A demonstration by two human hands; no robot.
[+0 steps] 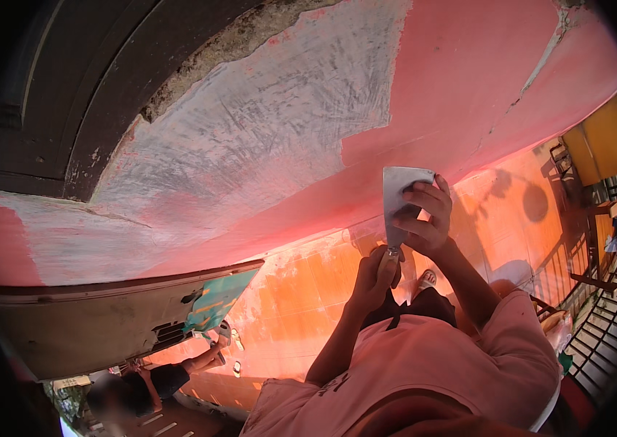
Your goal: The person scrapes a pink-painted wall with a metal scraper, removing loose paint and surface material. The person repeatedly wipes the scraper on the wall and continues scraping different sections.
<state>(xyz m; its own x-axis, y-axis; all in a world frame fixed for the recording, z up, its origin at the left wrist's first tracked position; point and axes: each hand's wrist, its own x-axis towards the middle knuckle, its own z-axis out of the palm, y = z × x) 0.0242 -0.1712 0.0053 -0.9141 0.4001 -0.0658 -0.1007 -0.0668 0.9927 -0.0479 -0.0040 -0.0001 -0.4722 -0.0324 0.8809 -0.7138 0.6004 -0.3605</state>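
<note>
A wide-bladed putty knife (394,193) is held up in front of the wall, its pale metal blade pointing away from me. My left hand (377,275) is wrapped round its handle below the blade. My right hand (428,218) grips the blade from the right side, fingers bent over its face. Beyond them rises the pink wall (454,87), with a large rough patch (272,124) of whitish-grey surface. The blade's far edge appears apart from the wall, though its exact distance is hard to judge.
A dark wooden frame (97,80) borders the patch. Below it juts a brownish panel (104,320). Another person (152,386) is at lower left, near sandals (237,368) on the orange tiled floor (301,291). Wooden furniture (599,233) and a barred railing (610,324) stand right.
</note>
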